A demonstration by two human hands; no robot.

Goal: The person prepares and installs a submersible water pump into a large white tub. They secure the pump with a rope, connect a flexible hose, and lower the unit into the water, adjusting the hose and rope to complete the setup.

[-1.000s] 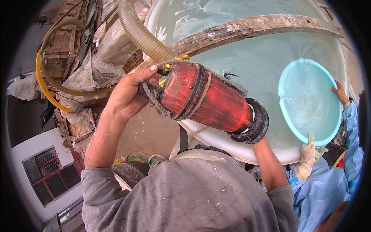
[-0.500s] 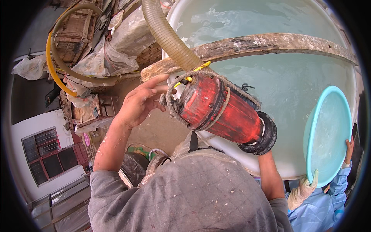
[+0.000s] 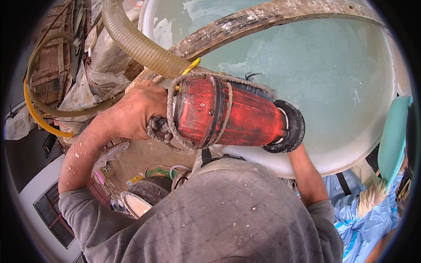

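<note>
A red submersible pump point(image 3: 245, 116) with a black ring base lies tilted across the near rim of a big white tub point(image 3: 335, 164). Grey rope point(image 3: 229, 116) is wound around its body and bunched at its left end. My left hand point(image 3: 142, 107) is closed at that left end, by the rope, its fingertips partly hidden. From the pump's top a ribbed hose point(image 3: 136, 44) runs up to the left, with a yellow tie point(image 3: 191, 65) by the joint. My right forearm point(image 3: 309, 177) reaches up to the black base, which hides the right hand and its fingers.
Cloudy water point(image 3: 315, 65) fills the tub, and a weathered wooden beam point(image 3: 245, 22) spans it. At right, a gloved hand point(image 3: 372, 199) of a person in blue is beside a turquoise basin point(image 3: 392, 136). A dark bucket point(image 3: 151, 190) stands at lower left, near a thinner hose point(image 3: 33, 70).
My left hand has gone from spread fingers to closed at the pump's end. Pump and hose now appear farther left and more level. The turquoise basin has shifted toward the right edge.
</note>
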